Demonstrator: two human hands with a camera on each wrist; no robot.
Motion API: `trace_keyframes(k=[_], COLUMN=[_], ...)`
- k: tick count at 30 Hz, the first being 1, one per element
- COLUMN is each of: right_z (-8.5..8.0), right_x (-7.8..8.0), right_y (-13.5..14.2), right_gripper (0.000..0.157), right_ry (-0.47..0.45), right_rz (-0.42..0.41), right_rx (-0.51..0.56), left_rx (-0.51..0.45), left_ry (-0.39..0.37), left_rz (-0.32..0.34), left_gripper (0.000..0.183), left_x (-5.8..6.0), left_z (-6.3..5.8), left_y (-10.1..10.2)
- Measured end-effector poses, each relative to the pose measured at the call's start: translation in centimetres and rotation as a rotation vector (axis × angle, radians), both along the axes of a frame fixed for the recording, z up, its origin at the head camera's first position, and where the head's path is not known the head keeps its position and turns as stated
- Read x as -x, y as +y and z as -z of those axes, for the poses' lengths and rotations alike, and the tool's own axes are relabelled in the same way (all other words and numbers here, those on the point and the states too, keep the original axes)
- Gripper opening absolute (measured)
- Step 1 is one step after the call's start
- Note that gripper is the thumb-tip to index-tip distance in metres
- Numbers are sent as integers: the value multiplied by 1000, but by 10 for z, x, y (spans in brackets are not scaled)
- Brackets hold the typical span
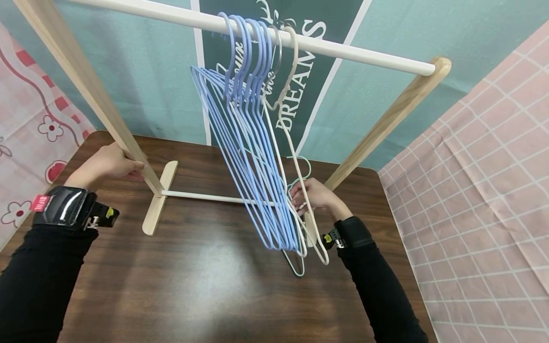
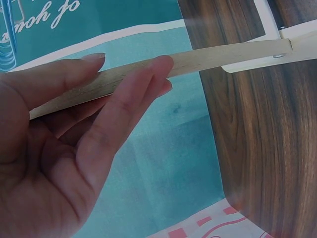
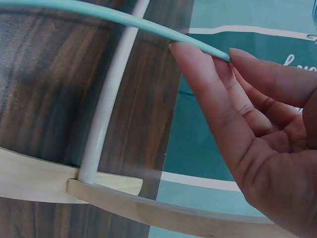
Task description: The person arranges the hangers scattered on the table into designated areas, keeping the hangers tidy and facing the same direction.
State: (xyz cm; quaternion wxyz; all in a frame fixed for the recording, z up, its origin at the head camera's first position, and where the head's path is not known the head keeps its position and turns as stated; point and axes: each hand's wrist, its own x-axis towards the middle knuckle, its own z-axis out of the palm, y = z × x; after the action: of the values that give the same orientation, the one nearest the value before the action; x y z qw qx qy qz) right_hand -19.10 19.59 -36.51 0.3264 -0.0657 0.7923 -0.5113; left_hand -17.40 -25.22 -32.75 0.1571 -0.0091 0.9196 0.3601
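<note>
My left hand (image 1: 112,164) holds the left wooden post (image 1: 92,97) of a garment rack, thumb on one side and fingers on the other; the left wrist view shows the post (image 2: 198,60) between them. With thumb and fingers, my right hand (image 1: 316,194) pinches a mint-green hanger (image 3: 124,17). That hanger is low behind the hanging ones, its hook (image 1: 308,164) pointing up and its bottom corner (image 1: 300,272) showing below them. Several blue hangers (image 1: 253,143) hang bunched from the white top rail (image 1: 364,57). White hangers (image 1: 296,157) hang to their right, partly in front of my right hand.
The rack stands on a dark wood table (image 1: 193,286). A white lower bar (image 1: 206,196) joins its feet, the left foot (image 1: 152,216) lying nearer my left arm. Behind hangs a teal cloth (image 1: 167,95) with lettering; a pink checked cloth (image 1: 480,190) is at right.
</note>
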Motion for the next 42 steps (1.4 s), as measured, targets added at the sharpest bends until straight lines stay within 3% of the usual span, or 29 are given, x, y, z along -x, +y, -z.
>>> trace_keyframes(k=[7,17,33,42], right_z=[-14,-45,-94,-123], right_x=[3,6,4,2], right_y=[2,7,2,-6], right_gripper=[21,15,16,16], right_ry=[3,95,103,146], right_rz=[0,-58,16,7], right_rx=[-30,-13,93,129], left_rx=[-7,12,27,16], left_ry=[7,22,10,4], left_rz=[5,24,24,29], left_gripper=[37,36,36,37], left_x=[0,0,0,0], left_z=[0,-1,0,0], left_y=[0,0,-1,-2])
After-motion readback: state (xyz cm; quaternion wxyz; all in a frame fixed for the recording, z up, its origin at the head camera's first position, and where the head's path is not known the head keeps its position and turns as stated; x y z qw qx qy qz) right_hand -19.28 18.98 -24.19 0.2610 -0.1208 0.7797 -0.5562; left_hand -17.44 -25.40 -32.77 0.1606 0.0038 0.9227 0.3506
